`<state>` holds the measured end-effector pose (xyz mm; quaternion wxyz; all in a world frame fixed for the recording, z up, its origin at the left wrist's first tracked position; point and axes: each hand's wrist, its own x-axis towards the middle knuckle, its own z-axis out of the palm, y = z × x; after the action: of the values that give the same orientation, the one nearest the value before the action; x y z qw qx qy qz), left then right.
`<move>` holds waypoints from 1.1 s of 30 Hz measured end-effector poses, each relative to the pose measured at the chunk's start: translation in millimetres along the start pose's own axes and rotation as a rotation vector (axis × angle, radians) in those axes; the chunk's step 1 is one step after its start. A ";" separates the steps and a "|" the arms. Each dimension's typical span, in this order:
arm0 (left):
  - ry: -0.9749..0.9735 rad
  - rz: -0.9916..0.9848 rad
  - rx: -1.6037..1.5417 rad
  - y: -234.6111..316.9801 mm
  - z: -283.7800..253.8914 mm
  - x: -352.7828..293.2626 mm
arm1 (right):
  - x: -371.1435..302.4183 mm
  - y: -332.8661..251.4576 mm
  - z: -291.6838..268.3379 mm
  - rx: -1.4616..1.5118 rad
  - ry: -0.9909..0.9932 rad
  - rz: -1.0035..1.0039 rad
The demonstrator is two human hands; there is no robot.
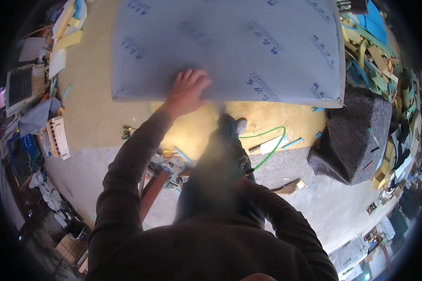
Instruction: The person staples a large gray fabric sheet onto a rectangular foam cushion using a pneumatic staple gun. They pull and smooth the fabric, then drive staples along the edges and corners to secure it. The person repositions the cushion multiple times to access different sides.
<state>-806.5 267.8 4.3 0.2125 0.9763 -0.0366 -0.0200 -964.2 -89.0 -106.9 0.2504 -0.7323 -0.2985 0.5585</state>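
Note:
My left hand (pixel 188 91) lies open on the near edge of a large flat block wrapped in grey-blue printed sheeting (pixel 220 51). Its fingers are stretched out across the top surface. Low in front of my body, my right hand (pixel 240 183) is closed round a dark hose-fed tool (pixel 245 165). A green hose (pixel 282 136) runs to the tool's black end fitting. Haze and shadow blur this area, so the tool's exact kind and most of the right fingers are hidden.
A dark grey fabric-covered block (pixel 354 136) stands at the right, beside piled foam offcuts (pixel 375 56). A brush (pixel 290 187), yellow-handled scissors (pixel 168 152) and blue strips (pixel 292 144) lie below. A reddish-brown beam (pixel 154 194) stands near my left arm.

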 end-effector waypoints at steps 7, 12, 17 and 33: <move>0.039 0.002 -0.003 21.3 24.9 14.2 | -9.7 7.7 -23.7 0.108 -0.016 -0.005; 0.047 -0.003 -0.060 23.9 25.0 26.2 | -17.5 -11.4 -146.8 0.196 0.336 -0.217; 0.061 -0.004 -0.089 17.0 10.6 38.8 | -11.8 -17.8 -350.7 -0.676 0.833 -0.385; 0.050 -0.122 0.128 -86.4 -47.0 -29.9 | 35.3 25.9 -388.3 -1.020 0.911 -0.447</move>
<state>-828.3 368.0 11.8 0.1490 0.9885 0.0270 -0.0062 -577.5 -94.6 -51.2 0.0851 -0.8397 -0.5308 -0.0762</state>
